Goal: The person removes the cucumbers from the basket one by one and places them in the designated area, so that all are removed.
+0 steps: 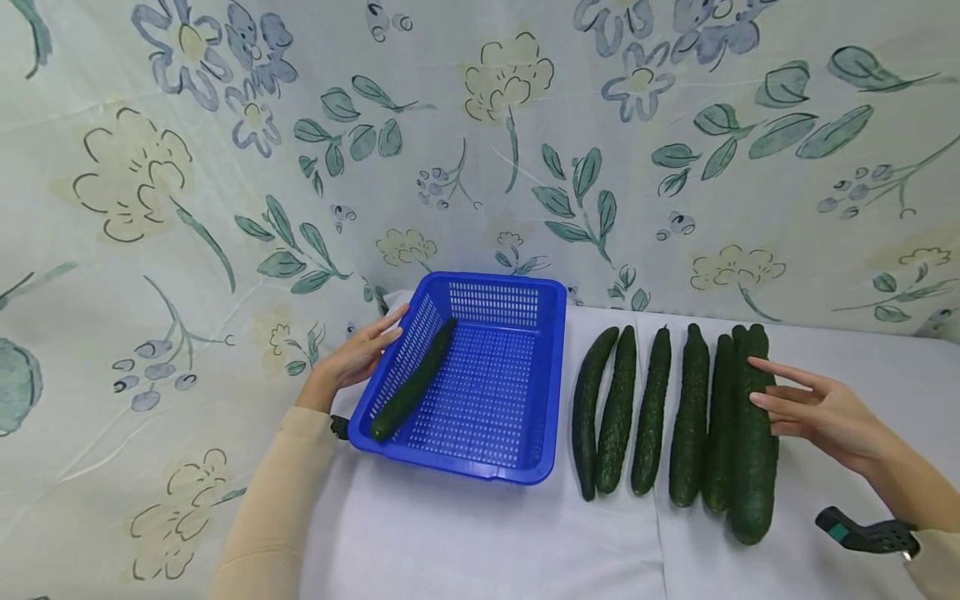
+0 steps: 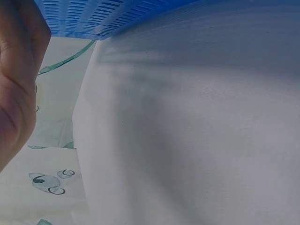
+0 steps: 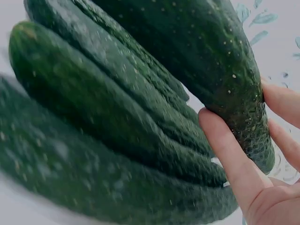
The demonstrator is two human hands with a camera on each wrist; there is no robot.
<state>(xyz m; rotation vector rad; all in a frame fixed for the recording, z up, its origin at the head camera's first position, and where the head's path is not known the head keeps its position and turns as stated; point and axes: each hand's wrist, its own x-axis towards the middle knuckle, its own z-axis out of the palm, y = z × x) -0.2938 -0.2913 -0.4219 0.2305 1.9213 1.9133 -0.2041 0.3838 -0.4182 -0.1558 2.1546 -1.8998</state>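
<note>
My left hand (image 1: 362, 350) holds the blue plastic basket (image 1: 558, 375) by its left side, fingers at the rim. One dark green cucumber (image 1: 415, 385) lies slantwise along the basket's left wall. In the left wrist view, the left hand (image 2: 16, 79) is at the upper left, below the mesh of the basket (image 2: 79, 18). My right hand (image 1: 832, 417) pinches a thick cucumber (image 1: 752, 450) at the right end of the row. The right wrist view shows this cucumber (image 3: 197, 51) between thumb and fingers, overlapping the others; part of another cucumber is hidden behind it.
Several more cucumbers stretch side by side right of the basket, among them a curved one (image 1: 588, 412) nearest to it. They lie on a white cloth (image 1: 480, 542). A floral curtain (image 1: 450, 167) hangs behind and at the left.
</note>
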